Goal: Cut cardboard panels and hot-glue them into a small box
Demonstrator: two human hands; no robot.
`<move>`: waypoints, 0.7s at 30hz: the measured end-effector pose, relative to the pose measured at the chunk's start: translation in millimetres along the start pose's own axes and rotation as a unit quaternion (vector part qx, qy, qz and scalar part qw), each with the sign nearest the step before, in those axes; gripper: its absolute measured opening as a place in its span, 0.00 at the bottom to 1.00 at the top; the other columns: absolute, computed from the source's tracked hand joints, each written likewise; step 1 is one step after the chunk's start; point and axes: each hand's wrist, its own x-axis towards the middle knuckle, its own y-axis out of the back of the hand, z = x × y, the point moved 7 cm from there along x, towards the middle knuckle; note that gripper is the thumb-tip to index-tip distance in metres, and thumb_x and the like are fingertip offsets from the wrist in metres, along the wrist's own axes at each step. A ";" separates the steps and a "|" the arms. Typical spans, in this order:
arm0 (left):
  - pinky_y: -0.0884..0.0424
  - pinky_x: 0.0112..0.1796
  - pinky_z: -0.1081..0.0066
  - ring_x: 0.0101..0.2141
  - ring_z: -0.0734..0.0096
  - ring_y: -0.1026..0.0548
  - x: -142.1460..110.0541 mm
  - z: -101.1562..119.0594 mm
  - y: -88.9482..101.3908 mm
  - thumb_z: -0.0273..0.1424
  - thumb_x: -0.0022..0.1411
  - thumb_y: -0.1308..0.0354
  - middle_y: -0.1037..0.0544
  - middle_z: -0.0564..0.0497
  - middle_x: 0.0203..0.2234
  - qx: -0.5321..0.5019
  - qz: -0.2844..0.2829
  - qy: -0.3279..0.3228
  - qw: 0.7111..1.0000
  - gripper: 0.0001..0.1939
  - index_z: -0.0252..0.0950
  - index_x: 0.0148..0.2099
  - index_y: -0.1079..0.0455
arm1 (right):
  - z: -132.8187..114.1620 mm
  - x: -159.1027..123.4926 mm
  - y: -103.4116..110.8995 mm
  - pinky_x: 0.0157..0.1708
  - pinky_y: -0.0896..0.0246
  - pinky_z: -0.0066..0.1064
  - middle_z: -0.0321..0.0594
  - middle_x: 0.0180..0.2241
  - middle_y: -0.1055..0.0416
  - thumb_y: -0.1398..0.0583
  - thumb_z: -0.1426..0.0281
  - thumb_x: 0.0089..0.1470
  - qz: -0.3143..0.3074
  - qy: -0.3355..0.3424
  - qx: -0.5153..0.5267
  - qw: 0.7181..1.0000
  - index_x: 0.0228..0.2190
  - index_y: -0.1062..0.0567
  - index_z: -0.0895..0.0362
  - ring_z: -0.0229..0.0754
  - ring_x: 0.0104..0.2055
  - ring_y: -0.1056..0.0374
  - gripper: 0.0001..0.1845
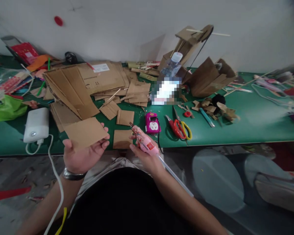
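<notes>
While a small rectangular cardboard piece is held up to the left of the magenta socket block, nearer the body, the left hand supports it palm up, thumb at one side and fingers curled at the other, clamped on its edges. On the near side of the socket block, the right hand is wrapped round a pink glue gun; its fingers are closed on the body, though some are hidden beneath it. The nozzle points away to the left, well apart from the held piece, and a clear glue stick runs from the gun's back end beside the forearm.

Just left of the socket block lies a cardboard square, with a cardboard rectangle nearer the body. Farther left and behind are large cardboard sheets; at the far left sits a white power bank. Close on the block's right lie red- and yellow-handled cutting tools, then a teal cutter. Behind the block and rightward stand a plastic bottle, a brown paper bag and a cardboard construction with thin sticks. Like the block, these rest on a green table.
</notes>
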 end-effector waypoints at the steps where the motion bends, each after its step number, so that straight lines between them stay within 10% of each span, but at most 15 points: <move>1: 0.17 0.40 0.67 0.43 0.59 0.17 -1.0 -1.9 -2.3 0.65 0.50 0.26 0.17 0.43 0.53 -0.015 0.002 0.013 1.000 0.47 0.40 0.63 0.24 | -1.2 -0.8 -0.7 0.26 0.33 0.29 0.38 0.36 0.19 0.28 0.62 0.51 -0.004 0.000 -0.002 1.000 0.44 0.15 0.53 0.37 0.27 0.32 0.18; 9: 0.18 0.47 0.59 0.52 0.52 0.19 -2.9 -25.0 5.4 0.75 0.61 0.50 0.21 0.38 0.61 0.037 0.007 0.076 0.996 0.52 0.39 0.67 0.27 | -3.4 -2.8 -3.2 0.33 0.27 0.34 0.38 0.35 0.19 0.27 0.61 0.51 -0.016 -0.007 -0.007 1.000 0.46 0.16 0.53 0.43 0.32 0.25 0.21; 12: 0.20 0.57 0.53 0.62 0.46 0.23 2.8 -15.5 12.3 0.65 0.62 0.35 0.24 0.40 0.66 0.146 -0.009 -0.010 0.989 0.42 0.45 0.67 0.30 | -2.3 -1.2 1.3 0.35 0.26 0.35 0.38 0.35 0.18 0.27 0.60 0.51 -0.006 0.013 -0.035 0.999 0.44 0.16 0.53 0.44 0.32 0.24 0.19; 16: 0.29 0.67 0.46 0.67 0.45 0.27 12.4 1.9 18.0 0.36 0.50 0.16 0.25 0.41 0.66 0.372 -0.061 -0.117 0.919 0.49 0.48 0.69 0.37 | -10.8 2.9 3.9 0.50 0.25 0.40 0.43 0.47 0.16 0.29 0.65 0.53 -0.020 0.082 -0.108 0.991 0.45 0.17 0.52 0.49 0.46 0.20 0.17; 21: 0.31 0.67 0.38 0.64 0.37 0.25 24.0 2.3 19.1 0.41 0.51 0.18 0.25 0.36 0.65 0.560 -0.132 -0.099 0.812 0.48 0.40 0.68 0.37 | -8.2 7.6 -2.2 0.52 0.28 0.40 0.44 0.49 0.15 0.31 0.71 0.51 -0.070 0.071 -0.196 0.975 0.48 0.17 0.52 0.51 0.49 0.20 0.20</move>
